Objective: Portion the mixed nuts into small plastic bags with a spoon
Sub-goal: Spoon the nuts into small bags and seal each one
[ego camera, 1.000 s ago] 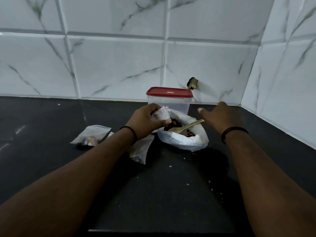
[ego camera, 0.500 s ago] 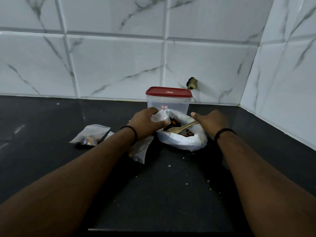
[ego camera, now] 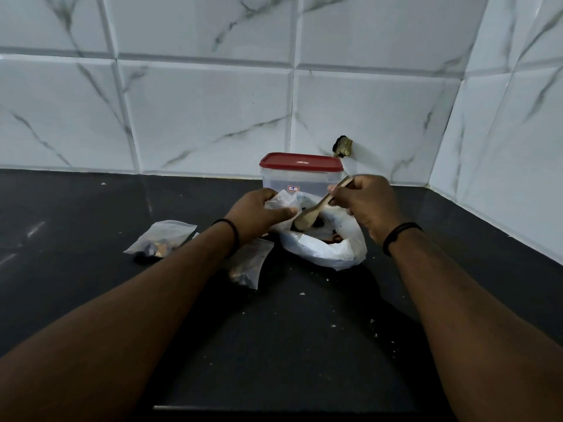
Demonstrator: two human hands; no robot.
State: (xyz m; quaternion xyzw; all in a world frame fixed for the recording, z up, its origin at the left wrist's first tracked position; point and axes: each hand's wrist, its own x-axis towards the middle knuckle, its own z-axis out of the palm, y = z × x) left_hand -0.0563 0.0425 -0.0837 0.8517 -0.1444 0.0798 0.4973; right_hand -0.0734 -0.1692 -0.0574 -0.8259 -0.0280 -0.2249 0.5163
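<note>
- Nearest me lay the dark countertop (ego camera: 289, 345), scattered with pale crumbs, both my forearms reaching out over it.
- A small filled plastic bag (ego camera: 248, 264) lay just under my left wrist; another filled bag (ego camera: 161, 239) sat further left, apart from it.
- My left hand (ego camera: 259, 213) was closed on a small clear bag (ego camera: 281, 204) — thumb and fingers pinching it at the left edge of the big white bag.
- The white bag (ego camera: 323, 248) sat open on the counter with the mixed nuts (ego camera: 333, 237) dark inside it.
- My right hand (ego camera: 365, 202) gripped the handle of the wooden spoon (ego camera: 310, 216) — its bowl tilted down into the white bag's mouth.
- Behind that stood a clear container with a red lid (ego camera: 301, 162), closed, close to the marble-patterned wall tiles (ego camera: 207, 108).
</note>
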